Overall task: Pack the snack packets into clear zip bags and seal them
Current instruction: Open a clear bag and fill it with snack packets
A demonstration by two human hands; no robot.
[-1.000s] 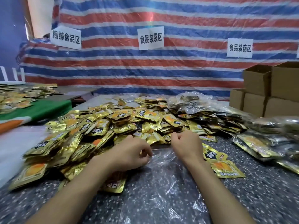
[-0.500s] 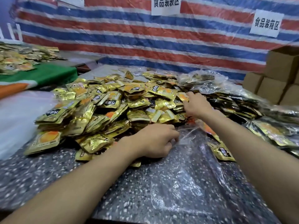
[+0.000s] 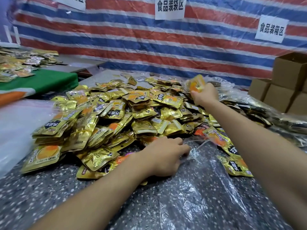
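A big heap of gold snack packets [image 3: 116, 117] covers the middle of the speckled table [image 3: 41, 193]. A clear zip bag [image 3: 199, 193] lies flat in front of the heap, its mouth toward the packets. My left hand [image 3: 164, 156] pinches the bag's mouth edge at its left side. My right hand [image 3: 205, 94] is raised over the far right of the heap and grips a gold and orange snack packet [image 3: 196, 84], lifted off the pile.
Filled clear bags of packets [image 3: 259, 113] lie at the right, with brown cardboard boxes [image 3: 289, 83] behind them. A stack of clear bags [image 3: 15, 127] sits at the left. A green-covered table [image 3: 43, 82] with more packets stands at far left. A striped tarp with paper signs hangs behind.
My right hand reached from the bag's mouth out to the far right of the heap and lifted a packet. My left hand stayed at the bag's mouth.
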